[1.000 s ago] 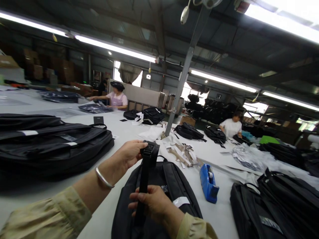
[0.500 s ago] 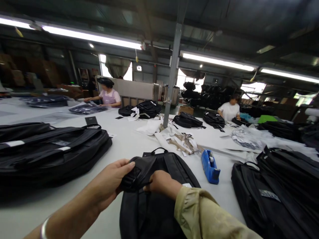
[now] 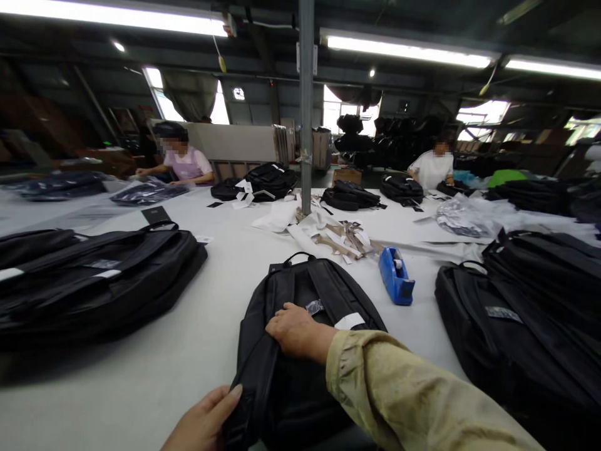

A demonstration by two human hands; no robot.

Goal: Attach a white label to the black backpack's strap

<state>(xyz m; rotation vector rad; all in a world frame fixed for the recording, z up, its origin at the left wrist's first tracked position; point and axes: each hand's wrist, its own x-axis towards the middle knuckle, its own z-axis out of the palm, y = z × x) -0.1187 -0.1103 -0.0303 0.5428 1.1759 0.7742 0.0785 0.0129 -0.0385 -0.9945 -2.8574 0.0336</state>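
Both hands grip the black fabric backpack (image 3: 305,351) lying on the white bench (image 3: 188,338): left hand (image 3: 206,423) clasping its near-left edge, right hand (image 3: 295,329) closed on its left shoulder strap.

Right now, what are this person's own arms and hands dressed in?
The right hand is bare, with no glove or ring showing; its arm wears a loose, wrinkled sleeve of pale yellowish-green cloth, gathered at the cuff. The left hand is bare too; its wrist and arm are out of frame.
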